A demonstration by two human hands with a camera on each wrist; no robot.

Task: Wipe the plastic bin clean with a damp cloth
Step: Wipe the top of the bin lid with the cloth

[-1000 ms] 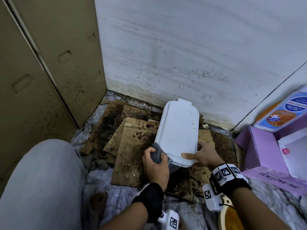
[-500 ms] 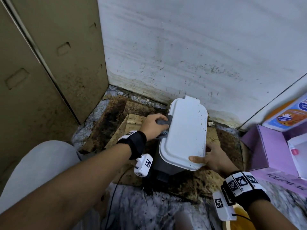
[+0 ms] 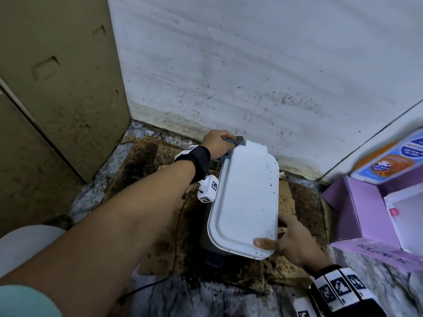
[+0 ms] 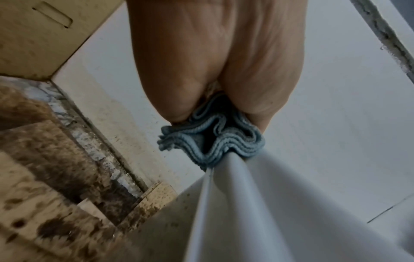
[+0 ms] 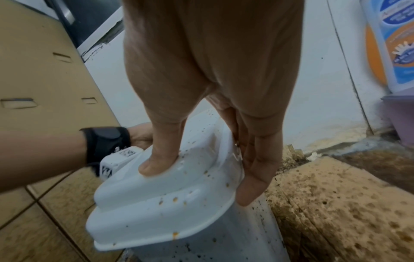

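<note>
The plastic bin (image 3: 247, 197) stands on the floor against the wall, its white lid speckled with brown spots. My left hand (image 3: 219, 143) grips a bunched grey-blue cloth (image 3: 237, 140) and presses it on the lid's far left corner. In the left wrist view the cloth (image 4: 212, 141) is folded over the lid's rim (image 4: 226, 203) under my left hand (image 4: 212, 113). My right hand (image 3: 281, 239) holds the near right corner. Its thumb (image 5: 156, 159) lies on top of the bin lid (image 5: 168, 203) and its fingers (image 5: 253, 177) run down the side.
Stained, wet cardboard (image 3: 297, 202) covers the floor around the bin. A purple open box (image 3: 357, 209) and an orange-and-blue bottle (image 3: 393, 161) stand close on the right. Beige panels (image 3: 57, 88) wall off the left, a white wall (image 3: 251, 65) the back. My knee (image 3: 23, 243) is at lower left.
My left hand has slid the cloth along the lid's left edge, from the near corner to the far corner. The right hand has kept its hold on the near right corner.
</note>
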